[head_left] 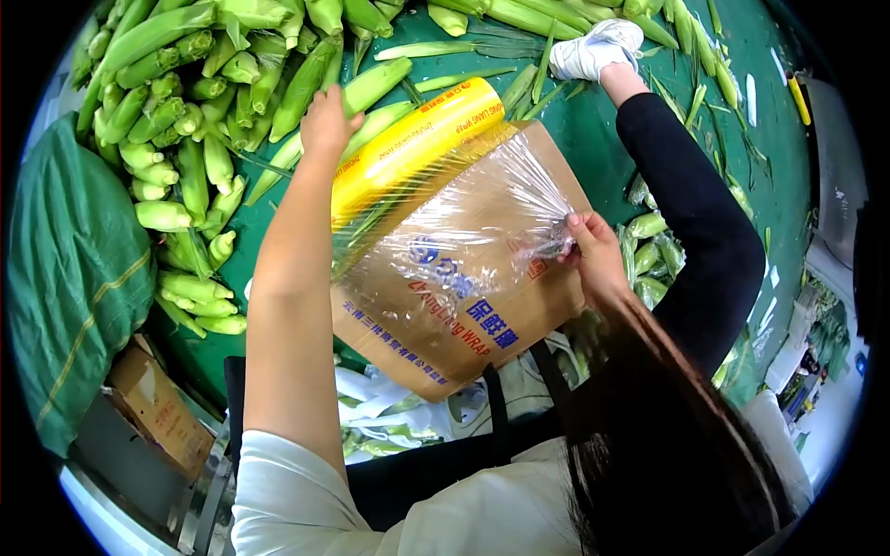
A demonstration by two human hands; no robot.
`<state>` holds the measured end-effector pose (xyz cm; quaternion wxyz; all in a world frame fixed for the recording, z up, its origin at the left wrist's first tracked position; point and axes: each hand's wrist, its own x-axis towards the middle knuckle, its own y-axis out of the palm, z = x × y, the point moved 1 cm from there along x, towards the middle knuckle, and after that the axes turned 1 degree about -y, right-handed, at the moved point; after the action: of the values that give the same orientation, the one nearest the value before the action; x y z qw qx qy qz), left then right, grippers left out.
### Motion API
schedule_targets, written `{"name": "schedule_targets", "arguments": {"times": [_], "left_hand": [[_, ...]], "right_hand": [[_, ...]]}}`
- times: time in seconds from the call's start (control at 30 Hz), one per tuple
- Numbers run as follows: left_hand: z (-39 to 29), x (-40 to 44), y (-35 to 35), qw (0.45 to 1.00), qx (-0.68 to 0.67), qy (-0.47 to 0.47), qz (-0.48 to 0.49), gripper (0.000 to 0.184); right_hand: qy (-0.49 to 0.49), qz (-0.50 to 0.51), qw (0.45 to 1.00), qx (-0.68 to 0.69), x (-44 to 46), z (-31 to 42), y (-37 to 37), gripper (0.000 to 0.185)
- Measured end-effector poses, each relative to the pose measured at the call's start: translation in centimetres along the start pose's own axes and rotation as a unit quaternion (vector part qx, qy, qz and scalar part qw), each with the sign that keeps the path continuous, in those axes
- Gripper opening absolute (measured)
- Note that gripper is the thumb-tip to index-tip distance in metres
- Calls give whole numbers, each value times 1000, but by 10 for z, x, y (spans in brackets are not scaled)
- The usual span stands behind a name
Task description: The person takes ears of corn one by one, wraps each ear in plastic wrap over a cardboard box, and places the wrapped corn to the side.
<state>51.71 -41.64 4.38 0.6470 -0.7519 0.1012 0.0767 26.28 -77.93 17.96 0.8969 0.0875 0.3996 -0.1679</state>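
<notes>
My left hand (328, 128) reaches to the edge of the corn pile, its fingers closed around the near end of a green-husked ear of corn (378, 83). Part of that grip is hidden by the back of the hand. Between my arms lies a yellow roll of cling film (417, 139) with red print. A clear sheet of film (473, 199) stretches from it across a brown printed cardboard sheet (399, 329). The film's gathered edge is pinched between the thumb and fingers of my right hand (598, 250), at the cardboard's right side.
A large heap of corn (199, 102) fills the upper left, beside a full green sack (83, 269). Loose husk leaves lie on the green floor (519, 69). Wrapped corn (654, 255) sits right of my right hand. A cardboard box (162, 408) stands lower left.
</notes>
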Motion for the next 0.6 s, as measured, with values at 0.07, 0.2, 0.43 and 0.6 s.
{"name": "schedule_targets", "arguments": {"times": [0.07,0.2,0.43,0.6], "left_hand": [[-1,-31,-21,995,-56,-27,-78,68],[-49,-124,-98,951,-198,-1,-236,68],[-114,-248,-103,985,-100,131,-48,75],[-119,-268,-104,981,-44,182,-60,72]], "right_hand": [[-29,-20,999,-3,1,-5,-1,14],[-16,29,999,-13,-12,3,0,18],[8,108,963,-248,-25,17,-36,27],[-101,17,985,-138,-55,41,-36,23]]}}
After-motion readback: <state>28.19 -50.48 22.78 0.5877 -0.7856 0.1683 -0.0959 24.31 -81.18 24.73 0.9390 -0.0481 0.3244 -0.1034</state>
